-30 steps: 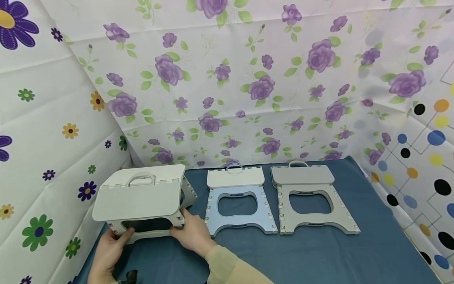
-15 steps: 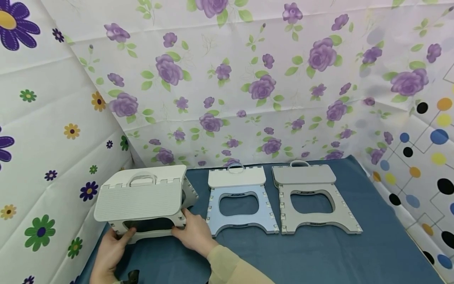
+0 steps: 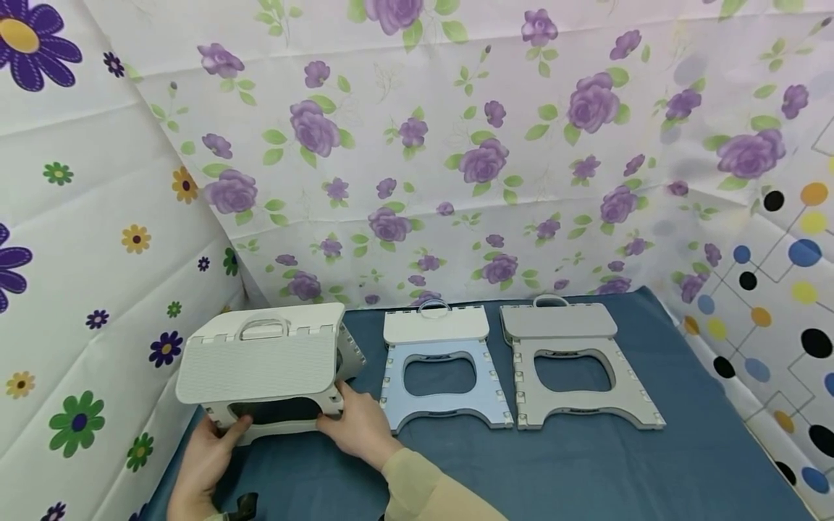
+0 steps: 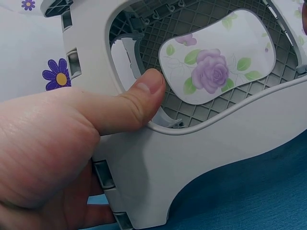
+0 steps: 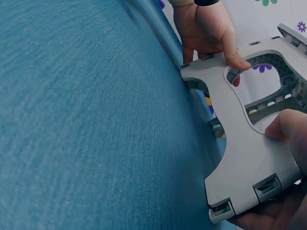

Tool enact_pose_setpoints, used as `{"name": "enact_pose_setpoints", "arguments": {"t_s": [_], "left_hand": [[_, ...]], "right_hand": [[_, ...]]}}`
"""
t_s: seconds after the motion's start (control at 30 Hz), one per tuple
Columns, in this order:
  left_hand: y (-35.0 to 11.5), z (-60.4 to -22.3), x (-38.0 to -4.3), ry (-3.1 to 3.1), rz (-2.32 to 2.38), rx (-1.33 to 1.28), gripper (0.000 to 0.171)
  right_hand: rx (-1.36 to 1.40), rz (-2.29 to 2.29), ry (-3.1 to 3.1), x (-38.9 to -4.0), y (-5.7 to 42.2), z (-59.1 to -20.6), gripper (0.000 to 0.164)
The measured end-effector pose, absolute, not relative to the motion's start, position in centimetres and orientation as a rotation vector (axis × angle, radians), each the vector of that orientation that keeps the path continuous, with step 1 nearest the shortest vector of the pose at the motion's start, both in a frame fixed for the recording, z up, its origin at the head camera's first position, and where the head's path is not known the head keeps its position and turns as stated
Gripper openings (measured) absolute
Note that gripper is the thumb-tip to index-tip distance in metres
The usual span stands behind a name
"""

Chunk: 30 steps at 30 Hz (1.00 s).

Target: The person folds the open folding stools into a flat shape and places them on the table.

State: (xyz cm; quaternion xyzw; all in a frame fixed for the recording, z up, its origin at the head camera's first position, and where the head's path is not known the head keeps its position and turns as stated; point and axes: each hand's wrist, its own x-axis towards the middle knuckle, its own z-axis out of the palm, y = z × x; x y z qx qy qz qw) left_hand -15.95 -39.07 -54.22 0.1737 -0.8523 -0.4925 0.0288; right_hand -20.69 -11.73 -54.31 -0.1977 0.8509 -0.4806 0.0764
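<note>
An unfolded white folding step stool (image 3: pixel 260 369) stands at the left of the table, its ribbed top and carry handle facing up. My left hand (image 3: pixel 207 459) grips the left side of its near leg panel, the thumb (image 4: pixel 144 96) hooked over the rim of the oval opening. On the right side of the same panel my right hand (image 3: pixel 360 425) holds on, thumb at the opening's edge and fingers behind, as the right wrist view shows. Folded flat beside it lie a blue-and-white stool (image 3: pixel 426 412) and a grey stool (image 3: pixel 573 401).
A blue cloth (image 3: pixel 521 477) covers the table. Floral sheeting (image 3: pixel 404 181) hangs behind, daisy-print sheeting (image 3: pixel 117 289) at the left and dotted sheeting (image 3: pixel 782 311) at the right. The blue-and-white stool lies close to my right hand.
Both hands keep their hold on the white stool, which stays in place. The whole view has shifted very slightly.
</note>
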Motion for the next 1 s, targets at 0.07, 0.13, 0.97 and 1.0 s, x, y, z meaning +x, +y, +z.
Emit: {"name": "enact_pose_setpoints", "arguments": {"t_s": [0.07, 0.13, 0.97, 1.0], "left_hand": [[-39.09, -54.31, -15.99, -2.624, -1.514, 0.545, 0.077], [-39.11, -54.41, -16.04, -2.618, -1.517, 0.553, 0.077], [-39.21, -54.55, -16.10, -2.511, -1.633, 0.474, 0.076], [-39.21, -54.58, -16.06, -2.514, -1.627, 0.470, 0.076]], "right_hand": [[-0.593, -1.442, 2.549, -20.68, -11.74, -54.36, 0.056], [-0.595, -1.443, 2.548, -20.65, -11.73, -54.41, 0.056], [-0.545, -1.519, 2.594, -20.49, -12.14, -54.93, 0.054], [-0.538, -1.517, 2.602, -20.44, -12.18, -54.96, 0.055]]}}
